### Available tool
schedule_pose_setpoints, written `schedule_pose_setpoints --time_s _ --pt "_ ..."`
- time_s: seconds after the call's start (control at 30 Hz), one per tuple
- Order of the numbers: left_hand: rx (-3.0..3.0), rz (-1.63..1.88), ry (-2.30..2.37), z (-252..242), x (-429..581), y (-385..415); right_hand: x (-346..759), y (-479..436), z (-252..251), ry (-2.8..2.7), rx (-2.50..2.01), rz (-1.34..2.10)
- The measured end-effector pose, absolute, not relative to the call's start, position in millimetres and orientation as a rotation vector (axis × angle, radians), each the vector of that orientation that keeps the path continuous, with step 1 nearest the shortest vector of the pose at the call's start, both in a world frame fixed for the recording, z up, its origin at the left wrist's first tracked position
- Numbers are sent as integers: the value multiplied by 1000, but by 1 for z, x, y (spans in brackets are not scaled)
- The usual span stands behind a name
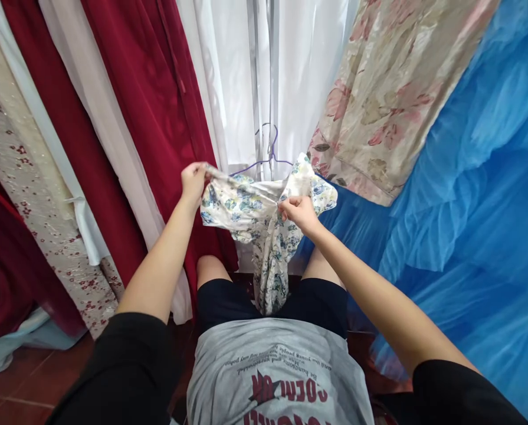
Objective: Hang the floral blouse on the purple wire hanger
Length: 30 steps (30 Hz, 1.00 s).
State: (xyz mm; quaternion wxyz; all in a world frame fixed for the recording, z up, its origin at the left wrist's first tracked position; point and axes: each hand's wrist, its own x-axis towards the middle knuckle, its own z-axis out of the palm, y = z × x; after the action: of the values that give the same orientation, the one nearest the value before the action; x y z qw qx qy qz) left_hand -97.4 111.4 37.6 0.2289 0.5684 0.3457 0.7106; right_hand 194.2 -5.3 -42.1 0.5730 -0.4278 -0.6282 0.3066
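A white garment with a blue and yellow flower print (241, 203) hangs in front of me, its lower part bunched and trailing down between my knees. Its upper edge is pinched at the left corner by my left hand (194, 182), with the cloth drawn out sideways. My right hand (299, 212) grips the cloth near the middle of the neckline, fingers closed. Behind the garment shows a purple wire hanger (272, 154), its hook upward against white cloth. The right shoulder of the garment lies over the hanger's right arm; whether the left side touches the hanger I cannot tell.
Dark red drapes (144, 88) and pale cloth hang to the left, white fabric (299, 77) straight ahead. On the right are a beige floral cloth (392, 112) and a large blue tulle gown (476, 195). Reddish tiles (38, 383) cover the floor at lower left.
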Motion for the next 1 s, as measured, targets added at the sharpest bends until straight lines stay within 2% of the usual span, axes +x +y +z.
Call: schedule_pose_setpoints --time_s 0.2,0.37,0.5,0.63,0.77,0.83,1.0 --pt "1303 1764 1128 -62 -103 103 196 -11 -61 -1511 -1140 751" --pt "1395 1399 1093 -105 -85 73 232 -24 -102 -1644 -1387 794" --pt "1474 1276 967 -103 -59 49 257 -38 -128 -1861 -1610 851" --pt "1709 1219 796 -81 -20 23 249 -53 -127 -2017 -1641 862" --pt "2059 1086 578 -64 22 -14 216 -64 -110 -2039 -1202 863" --pt "2125 1054 525 -61 36 -29 200 -69 -101 -1928 -1003 991" --pt "2074 980 467 -65 40 -38 189 -88 -81 -1411 -844 1444"
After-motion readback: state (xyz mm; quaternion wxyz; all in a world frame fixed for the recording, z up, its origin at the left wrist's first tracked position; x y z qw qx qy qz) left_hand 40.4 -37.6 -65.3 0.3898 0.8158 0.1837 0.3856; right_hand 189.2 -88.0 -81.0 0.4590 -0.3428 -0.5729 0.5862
